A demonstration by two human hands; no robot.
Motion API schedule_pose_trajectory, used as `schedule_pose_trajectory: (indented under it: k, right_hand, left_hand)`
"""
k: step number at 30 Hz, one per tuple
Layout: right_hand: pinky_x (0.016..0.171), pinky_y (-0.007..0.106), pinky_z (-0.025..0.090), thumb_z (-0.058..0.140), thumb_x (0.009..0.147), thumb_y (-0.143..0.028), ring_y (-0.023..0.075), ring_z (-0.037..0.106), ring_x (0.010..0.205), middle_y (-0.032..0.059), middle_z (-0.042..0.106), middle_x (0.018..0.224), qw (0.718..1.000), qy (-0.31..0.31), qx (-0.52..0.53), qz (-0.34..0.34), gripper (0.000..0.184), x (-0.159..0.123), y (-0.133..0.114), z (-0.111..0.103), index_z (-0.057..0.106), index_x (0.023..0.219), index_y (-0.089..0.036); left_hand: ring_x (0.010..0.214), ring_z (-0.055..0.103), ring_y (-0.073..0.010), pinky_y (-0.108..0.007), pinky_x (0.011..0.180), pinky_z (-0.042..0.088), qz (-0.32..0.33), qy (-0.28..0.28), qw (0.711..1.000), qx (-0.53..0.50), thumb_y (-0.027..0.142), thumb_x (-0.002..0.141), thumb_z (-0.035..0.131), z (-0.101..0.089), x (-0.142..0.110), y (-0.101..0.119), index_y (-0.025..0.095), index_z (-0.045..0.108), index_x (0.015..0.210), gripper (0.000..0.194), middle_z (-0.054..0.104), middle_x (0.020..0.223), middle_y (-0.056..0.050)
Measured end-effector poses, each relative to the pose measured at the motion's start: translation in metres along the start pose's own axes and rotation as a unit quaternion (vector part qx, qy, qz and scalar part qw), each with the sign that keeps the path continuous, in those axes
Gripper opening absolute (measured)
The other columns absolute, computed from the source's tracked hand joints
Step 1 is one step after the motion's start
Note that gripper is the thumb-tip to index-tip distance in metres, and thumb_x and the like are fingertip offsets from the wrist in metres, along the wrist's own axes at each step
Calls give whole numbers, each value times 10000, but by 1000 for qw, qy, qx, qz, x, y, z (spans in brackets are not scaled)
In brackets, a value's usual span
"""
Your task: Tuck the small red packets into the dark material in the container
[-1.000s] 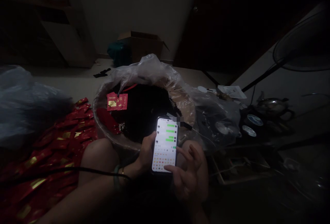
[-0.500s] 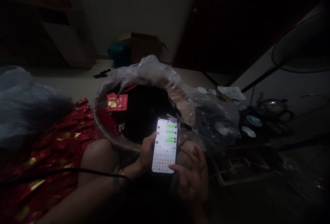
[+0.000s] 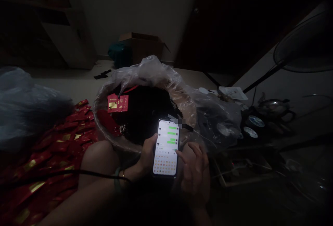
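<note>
A lit smartphone [image 3: 166,149] stands tilted up above my lap, showing a chat with green bubbles and rows of emoji. My left hand [image 3: 148,155] grips it along its left edge, thumb on the side; the other fingers are hidden behind it. My right hand [image 3: 195,174] is at the phone's right edge, one finger reaching to the screen near the green button, the others loosely curled and apart. Beyond the phone is a round basket [image 3: 97,122] lined with clear plastic, filled with dark loose material [image 3: 145,111]. Red packets [image 3: 118,103] lie on that material.
Many small red packets [image 3: 65,142] are heaped at the left beside a plastic bag [image 3: 26,104]. At the right are a teapot [image 3: 275,108], small cups [image 3: 256,122] and a fan [image 3: 304,49]. A cardboard box [image 3: 147,47] stands by the wall. A dark cord [image 3: 78,172] crosses my left forearm.
My right finger has moved up the phone's right side, from the emoji rows to near the green button. My left hand and the phone have stayed in place.
</note>
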State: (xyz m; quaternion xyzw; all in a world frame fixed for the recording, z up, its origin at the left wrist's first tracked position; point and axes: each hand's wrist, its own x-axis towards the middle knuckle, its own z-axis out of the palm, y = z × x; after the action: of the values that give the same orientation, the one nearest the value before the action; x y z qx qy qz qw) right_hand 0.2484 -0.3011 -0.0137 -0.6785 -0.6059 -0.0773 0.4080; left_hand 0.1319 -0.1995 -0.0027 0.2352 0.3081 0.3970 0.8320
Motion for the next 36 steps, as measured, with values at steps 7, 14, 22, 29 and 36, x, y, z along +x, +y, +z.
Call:
schedule_pose_trajectory:
  k: [7, 14, 22, 29, 36]
  right_hand:
    - [1067, 581, 273, 269, 952, -312, 330, 262, 1345, 87, 429, 1375, 1000, -12, 2, 18, 468, -2, 1, 0, 712, 1033, -185]
    - [1054, 556, 303, 273, 941, -313, 334, 277, 1344, 89, 441, 1364, 1000, -2, 2, 23, 473, -1, 0, 1, 715, 1033, -174]
    - [1066, 538, 286, 280, 943, -323, 329, 271, 1345, 82, 438, 1369, 999, -11, 1, 33, 460, -2, 0, 1, 705, 1056, -189]
    - [1058, 542, 295, 283, 944, -321, 325, 285, 1334, 81, 437, 1372, 999, -12, 0, 36, 459, -2, -1, 2, 712, 1043, -193]
    - [1034, 597, 292, 277, 946, -301, 338, 283, 1333, 77, 435, 1367, 1000, -3, 3, 19, 443, 0, 0, -1, 702, 1032, -212]
  left_hand:
    - [618, 643, -225, -308, 596, 479, 9, 0, 1000, 22, 544, 662, 676, -2, 2, 0, 77, 707, 776, 482, 722, 697, -100]
    - [599, 635, -214, -303, 590, 474, 11, 6, 1000, 28, 549, 679, 656, -1, 1, -1, 79, 702, 772, 482, 716, 688, -97]
    - [588, 625, -200, -289, 574, 465, 22, 9, 999, 40, 557, 677, 659, -3, 2, -2, 82, 698, 765, 485, 707, 673, -84]
    - [617, 639, -216, -307, 602, 476, 2, -4, 1000, 25, 559, 691, 642, -4, 2, -2, 81, 698, 811, 495, 717, 717, -100]
    - [605, 636, -209, -299, 587, 472, 8, 2, 999, 31, 555, 689, 644, -3, 3, -2, 80, 699, 797, 490, 717, 700, -95]
